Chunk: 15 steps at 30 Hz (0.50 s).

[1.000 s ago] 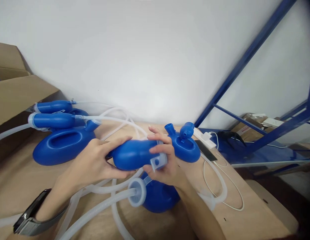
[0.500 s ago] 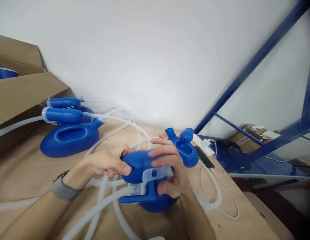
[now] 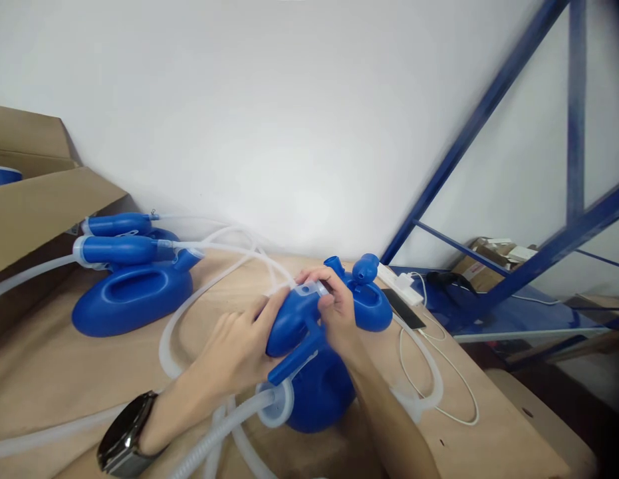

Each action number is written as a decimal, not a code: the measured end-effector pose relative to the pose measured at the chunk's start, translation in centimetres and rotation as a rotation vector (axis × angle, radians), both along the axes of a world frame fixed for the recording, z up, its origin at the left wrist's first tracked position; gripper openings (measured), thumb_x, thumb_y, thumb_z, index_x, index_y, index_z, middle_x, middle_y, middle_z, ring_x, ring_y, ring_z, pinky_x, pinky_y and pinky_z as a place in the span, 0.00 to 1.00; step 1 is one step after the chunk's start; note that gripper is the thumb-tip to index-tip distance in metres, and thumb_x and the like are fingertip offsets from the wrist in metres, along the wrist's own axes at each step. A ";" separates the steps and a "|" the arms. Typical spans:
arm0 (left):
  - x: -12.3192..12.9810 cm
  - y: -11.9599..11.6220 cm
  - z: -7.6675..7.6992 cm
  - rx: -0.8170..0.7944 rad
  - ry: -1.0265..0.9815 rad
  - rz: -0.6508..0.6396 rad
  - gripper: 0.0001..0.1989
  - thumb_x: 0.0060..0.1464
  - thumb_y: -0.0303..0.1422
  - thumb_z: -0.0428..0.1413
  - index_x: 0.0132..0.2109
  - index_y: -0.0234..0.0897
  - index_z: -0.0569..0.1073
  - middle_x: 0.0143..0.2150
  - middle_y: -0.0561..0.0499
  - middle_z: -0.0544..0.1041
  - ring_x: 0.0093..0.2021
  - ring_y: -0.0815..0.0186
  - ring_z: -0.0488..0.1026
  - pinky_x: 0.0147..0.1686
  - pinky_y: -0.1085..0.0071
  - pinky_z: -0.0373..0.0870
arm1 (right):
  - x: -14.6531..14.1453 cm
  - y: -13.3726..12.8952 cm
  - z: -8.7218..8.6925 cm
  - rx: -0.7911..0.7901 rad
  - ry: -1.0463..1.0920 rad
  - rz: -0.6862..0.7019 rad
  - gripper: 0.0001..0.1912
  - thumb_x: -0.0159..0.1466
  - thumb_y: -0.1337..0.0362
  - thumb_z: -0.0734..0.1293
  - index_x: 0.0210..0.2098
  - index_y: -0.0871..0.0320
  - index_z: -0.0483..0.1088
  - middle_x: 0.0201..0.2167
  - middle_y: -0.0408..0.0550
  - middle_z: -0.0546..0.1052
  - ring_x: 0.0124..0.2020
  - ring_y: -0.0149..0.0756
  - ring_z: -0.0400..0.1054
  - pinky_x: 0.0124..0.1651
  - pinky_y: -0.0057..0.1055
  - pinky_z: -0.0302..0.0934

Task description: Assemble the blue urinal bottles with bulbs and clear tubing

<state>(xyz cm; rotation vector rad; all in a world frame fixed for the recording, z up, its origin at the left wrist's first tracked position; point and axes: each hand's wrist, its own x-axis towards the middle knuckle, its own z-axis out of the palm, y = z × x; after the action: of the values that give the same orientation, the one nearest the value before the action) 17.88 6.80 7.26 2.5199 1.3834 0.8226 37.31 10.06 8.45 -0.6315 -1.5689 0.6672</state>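
In the middle of the head view is a blue plastic urinal bottle [image 3: 322, 392]. My left hand [image 3: 242, 336] is closed around the side of its rounded upper piece [image 3: 289, 326]. At the far end of that piece, the fingers and thumb of my right hand [image 3: 339, 303] pinch a translucent cap strap [image 3: 306, 289]. Below my hands, a translucent round cap [image 3: 279, 406] with a corrugated hose [image 3: 229, 422] running from it rests against the bottle. My fingers partly hide the upper piece.
More blue urinal bottles [image 3: 132, 299] with hoses lie on the left of the wooden table [image 3: 489, 426], beside an open cardboard box [image 3: 40, 213]. A small blue bottle [image 3: 373, 309], a phone [image 3: 403, 308] and a power strip [image 3: 399, 283] sit at the right, near a blue metal frame [image 3: 469, 140].
The upper piece has turned, and its strap end now points away from me. My left hand has shifted further along it. The round cap now shows below, and the view has swung slightly right.
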 end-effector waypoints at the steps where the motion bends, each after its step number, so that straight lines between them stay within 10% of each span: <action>1: 0.0 -0.1 0.2 -0.027 -0.045 -0.038 0.42 0.55 0.44 0.63 0.74 0.42 0.60 0.58 0.36 0.80 0.41 0.46 0.83 0.37 0.57 0.78 | 0.0 0.0 0.0 -0.002 0.025 0.005 0.31 0.65 0.30 0.63 0.39 0.52 0.75 0.41 0.50 0.80 0.45 0.45 0.76 0.53 0.41 0.72; 6: -1.0 0.1 3.0 -0.226 -0.371 -0.241 0.36 0.47 0.38 0.67 0.64 0.46 0.70 0.51 0.49 0.82 0.44 0.54 0.80 0.44 0.61 0.78 | -0.6 0.2 -0.7 0.038 0.109 0.020 0.33 0.65 0.28 0.61 0.39 0.51 0.75 0.38 0.51 0.80 0.44 0.49 0.77 0.54 0.48 0.73; 10: -1.3 0.7 3.9 -0.588 -0.500 -0.306 0.21 0.45 0.35 0.66 0.48 0.42 0.77 0.35 0.55 0.78 0.32 0.61 0.76 0.31 0.68 0.75 | -0.9 0.1 -0.9 0.106 0.110 0.023 0.26 0.71 0.36 0.61 0.40 0.51 0.74 0.38 0.49 0.80 0.44 0.46 0.78 0.56 0.47 0.74; 15: -0.9 1.1 3.5 -0.775 -0.569 -0.260 0.24 0.48 0.38 0.65 0.53 0.44 0.75 0.26 0.59 0.72 0.19 0.67 0.66 0.18 0.71 0.65 | 0.0 -0.1 -0.4 0.176 -0.071 -0.037 0.16 0.78 0.58 0.59 0.63 0.44 0.68 0.54 0.47 0.81 0.58 0.41 0.76 0.65 0.47 0.69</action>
<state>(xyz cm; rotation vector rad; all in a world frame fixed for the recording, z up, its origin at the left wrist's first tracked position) 17.02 7.89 10.76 1.6480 0.9083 0.6885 37.27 9.95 8.05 -0.5560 -1.6573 0.4773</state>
